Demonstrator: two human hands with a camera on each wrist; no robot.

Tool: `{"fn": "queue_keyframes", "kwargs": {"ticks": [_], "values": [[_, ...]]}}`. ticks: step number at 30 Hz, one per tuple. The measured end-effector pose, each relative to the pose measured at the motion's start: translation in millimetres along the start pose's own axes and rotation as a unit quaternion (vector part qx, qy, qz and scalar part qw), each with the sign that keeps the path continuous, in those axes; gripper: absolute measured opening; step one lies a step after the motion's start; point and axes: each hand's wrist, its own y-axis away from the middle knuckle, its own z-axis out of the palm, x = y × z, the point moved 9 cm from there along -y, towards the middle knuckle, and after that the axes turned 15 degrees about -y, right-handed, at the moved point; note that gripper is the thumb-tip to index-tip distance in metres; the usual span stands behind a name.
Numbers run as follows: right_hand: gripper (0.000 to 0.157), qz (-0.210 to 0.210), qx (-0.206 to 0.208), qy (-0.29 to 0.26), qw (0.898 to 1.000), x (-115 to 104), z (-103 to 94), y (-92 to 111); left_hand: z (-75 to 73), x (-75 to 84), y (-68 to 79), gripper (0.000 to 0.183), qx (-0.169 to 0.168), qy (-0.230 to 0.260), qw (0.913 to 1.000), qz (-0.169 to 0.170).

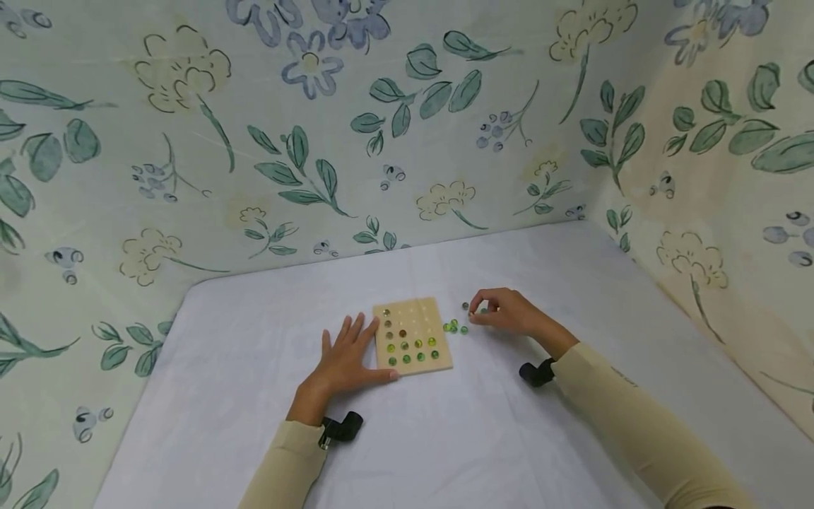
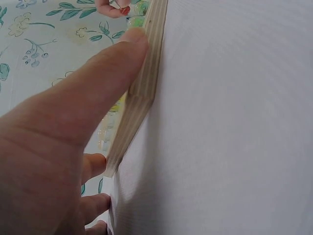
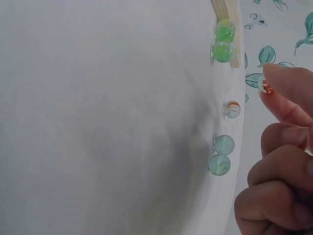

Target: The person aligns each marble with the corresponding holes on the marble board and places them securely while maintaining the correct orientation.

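A square wooden board (image 1: 416, 316) lies flat, with marbles seated in rows of hollows. Green marbles (image 1: 406, 359) fill the near row, and more marbles run up its left column. My left hand (image 1: 343, 364) spreads its fingers at the board's left side, its thumb touching the near edge. To the right of the board, my right hand (image 1: 509, 311) pinches a clear marble (image 3: 266, 87) with red swirls between thumb and forefinger, above the cloth. Below it, the right wrist view shows a loose orange-striped marble (image 3: 232, 109) and two pale blue-green marbles (image 3: 224, 145).
Several loose green marbles (image 1: 451, 326) lie just right of the board, and a dark one (image 1: 465, 305) sits farther back. White cloth (image 1: 254, 339) covers the table. A floral fabric wall (image 1: 381, 184) stands behind it and along the right.
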Motion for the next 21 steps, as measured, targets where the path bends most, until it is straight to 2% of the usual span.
{"fn": "queue_keyframes", "kwargs": {"ticks": [21], "values": [[0.014,-0.039,-0.006,-0.02,0.999,-25.7,21.5,-15.0,-2.2,0.9,2.1,0.112,0.001,0.009,1.0,0.0]]}}
